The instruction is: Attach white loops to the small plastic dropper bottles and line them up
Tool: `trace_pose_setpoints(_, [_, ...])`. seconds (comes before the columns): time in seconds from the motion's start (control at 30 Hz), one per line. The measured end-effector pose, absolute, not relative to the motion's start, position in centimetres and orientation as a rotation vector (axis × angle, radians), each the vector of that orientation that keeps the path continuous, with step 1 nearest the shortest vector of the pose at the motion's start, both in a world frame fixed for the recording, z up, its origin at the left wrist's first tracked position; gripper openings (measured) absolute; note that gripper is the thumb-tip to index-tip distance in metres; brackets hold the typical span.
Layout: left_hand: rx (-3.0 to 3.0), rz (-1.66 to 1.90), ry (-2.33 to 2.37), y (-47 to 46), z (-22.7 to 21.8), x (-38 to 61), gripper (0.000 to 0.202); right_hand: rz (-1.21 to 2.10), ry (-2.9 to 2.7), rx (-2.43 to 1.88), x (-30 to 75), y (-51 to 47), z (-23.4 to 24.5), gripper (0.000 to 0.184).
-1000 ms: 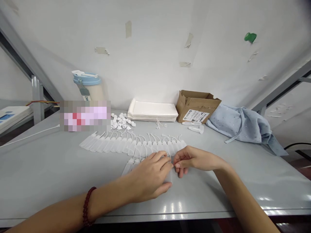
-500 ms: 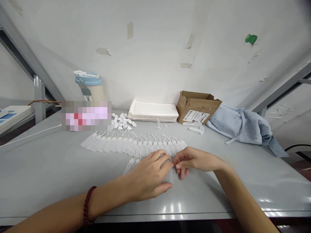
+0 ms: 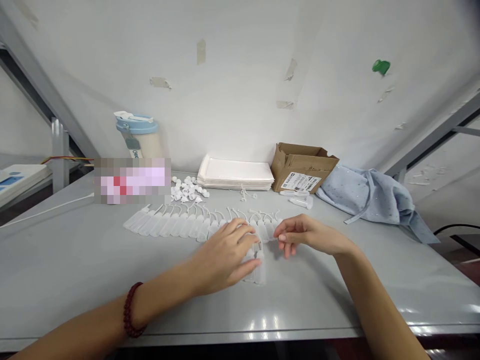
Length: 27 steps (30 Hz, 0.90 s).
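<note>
Translucent white squeeze bottles point(image 3: 165, 225) with thin bent spout tubes lie side by side in a long row. Closer to me, a few more such bottles point(image 3: 259, 270) lie partly under my left hand point(image 3: 223, 257). That hand is spread above them with its thumb and fingers apart; whether a fingertip touches a bottle is unclear. My right hand point(image 3: 305, 236) hovers at the right end of the row, fingers loosely curled and thumb apart, with nothing visible in it. Its fingertips are close to the last bottle there, and contact cannot be made out.
Loose white caps point(image 3: 189, 189) are heaped behind the row. Farther back stand a stack of white paper sheets point(image 3: 236, 172), a cardboard box point(image 3: 300, 170) and a blue-lidded tumbler point(image 3: 140, 135). Two clear tubes point(image 3: 302, 201) lie before the box, beside a light blue cloth point(image 3: 367, 195).
My right hand has moved away from the near bottles, up and right to the row's end. My left hand has shifted slightly left and lifted open, uncovering more of the near bottles.
</note>
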<state>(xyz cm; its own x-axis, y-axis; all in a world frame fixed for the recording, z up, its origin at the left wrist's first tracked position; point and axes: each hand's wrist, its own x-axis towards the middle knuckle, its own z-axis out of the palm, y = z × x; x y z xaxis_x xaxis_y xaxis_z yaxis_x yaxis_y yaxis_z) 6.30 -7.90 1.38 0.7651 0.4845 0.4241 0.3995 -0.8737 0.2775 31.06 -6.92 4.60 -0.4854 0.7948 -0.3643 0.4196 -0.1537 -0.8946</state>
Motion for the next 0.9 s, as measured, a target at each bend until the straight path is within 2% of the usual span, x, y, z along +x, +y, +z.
trace_pose_setpoints(0.1, [2.738,0.788,0.837,-6.4,1.7,5.7,0.023,1.449,-1.746,-1.377,31.9,-6.4,4.6,0.027])
trace_pose_setpoints(0.17, [2.677,0.789,0.941,-5.0,1.9,5.3,0.024,1.124,-1.768,-1.492,32.6,-5.7,4.2,0.025])
trace_pose_setpoints(0.23, [2.641,0.763,1.018,-3.4,1.9,5.2,0.025,0.613,-1.801,-1.694,33.6,-4.8,3.4,0.020])
trace_pose_setpoints(0.3, [2.655,0.713,1.040,-1.7,1.8,5.5,0.026,0.371,-1.760,-1.785,34.8,-3.8,2.5,0.015])
trace_pose_setpoints(0.37, [2.677,0.691,1.017,0.0,1.6,6.2,0.027,0.198,-1.755,-1.838,36.0,-3.0,1.7,0.018])
trace_pose_setpoints(0.5, [2.711,0.634,0.965,2.5,0.9,8.0,0.027,0.030,-1.851,-1.902,37.6,-2.3,0.5,0.028])
trace_pose_setpoints(0.67, [2.712,0.599,0.969,3.1,-0.1,8.6,0.025,-0.047,-1.951,-1.979,38.3,-1.9,-0.3,0.028])
trace_pose_setpoints(0.9, [2.643,0.791,1.068,1.4,1.4,5.6,0.022,-0.096,-1.969,-2.080,38.1,-1.5,-0.8,0.030])
